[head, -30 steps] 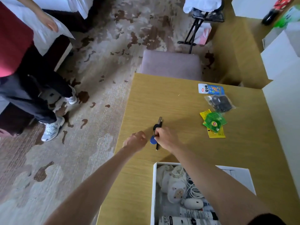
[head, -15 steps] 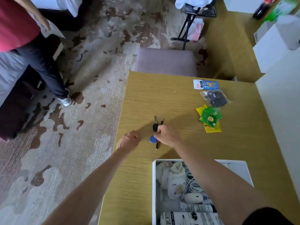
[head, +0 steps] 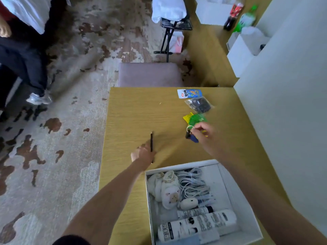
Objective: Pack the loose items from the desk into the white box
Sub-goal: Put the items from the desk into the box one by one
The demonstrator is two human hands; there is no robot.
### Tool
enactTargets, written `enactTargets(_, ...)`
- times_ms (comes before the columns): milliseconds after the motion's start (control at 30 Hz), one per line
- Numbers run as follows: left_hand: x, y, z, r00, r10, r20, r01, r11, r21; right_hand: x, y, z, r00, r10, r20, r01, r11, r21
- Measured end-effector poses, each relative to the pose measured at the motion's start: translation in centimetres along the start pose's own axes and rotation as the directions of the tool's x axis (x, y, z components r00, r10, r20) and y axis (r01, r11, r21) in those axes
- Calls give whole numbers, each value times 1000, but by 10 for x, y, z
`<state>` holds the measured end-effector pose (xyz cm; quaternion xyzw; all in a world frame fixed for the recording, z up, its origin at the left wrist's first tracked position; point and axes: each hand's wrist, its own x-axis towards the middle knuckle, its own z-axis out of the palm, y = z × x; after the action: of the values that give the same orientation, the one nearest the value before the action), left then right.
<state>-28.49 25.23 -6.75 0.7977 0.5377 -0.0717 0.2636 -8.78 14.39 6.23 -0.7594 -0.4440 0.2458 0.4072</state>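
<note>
- A person stands over a wooden desk [head: 134, 110], both bare arms reaching forward.
- The white box [head: 230, 184] sits open at the desk's near edge, right below the arms, so things can be dropped straight in. It already holds a soft toy, coiled cables, a mouse and some tubes.
- The right hand [head: 203, 133] is raised over the desk's right side, fingers pinched shut on the ring of a bunch of keys [head: 191, 136]. A blue tag and a dark key dangle beneath it, clear of the wood. Held by the ring, the bunch hangs together and is ready to carry to the box.
- The right forearm runs diagonally from the lower right, passing over the box's far corner.
- The left hand [head: 142, 154] lies low on the desk just beyond the box's far left corner, knuckles up and curled. A pen [head: 151, 144] lies on the desk touching its right side. Whether the fingers have closed on it I cannot tell.
- The left arm stretches nearly straight from the lower left.
- Still loose on the far right of the desk: green and yellow sachets [head: 196, 118] just behind the right hand, a clear bag [head: 199, 104] of dark things, and a blue packet [head: 189, 93].
- My guess is the keys go into the box next, then the pen.
</note>
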Motion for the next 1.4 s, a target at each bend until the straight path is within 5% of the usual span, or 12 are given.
enactTargets(167, 7, 13, 1, 994, -35, 106, 30, 998, 50, -46, -17, -46, 989, 149, 4, -144, 948, 285)
enactTargets(367, -19, 26, -28, 996, 48, -80, -71, 949, -307, -89, -27, -70, 987, 54, 154, -110, 919, 380)
enactTargets(667, -117, 37, -80, 854, 219, -473, -366, 898, -244, -122, 4, -32, 819, -173, 548, 50, 972, 231)
enactTargets(900, -204, 34, -47, 826, 107, -554, -295, 919, -261, -145, 22, 38, 604, -250, 757, 295, 952, 78)
enactTargets(1100, -236, 32, -26, 821, 76, -566, -293, 907, -302, -140, 45, 39, 570, -230, 789, 392, 920, -14)
enactTargets(1233, -238, 34, -23, 788, 192, -586, -337, 930, -149, -134, 53, 30, 614, -232, 755, 495, 858, -139)
enactTargets(1400, -235, 36, -25, 767, 285, -575, -373, 927, -37, -134, 62, 25, 521, -276, 807, 647, 744, -163)
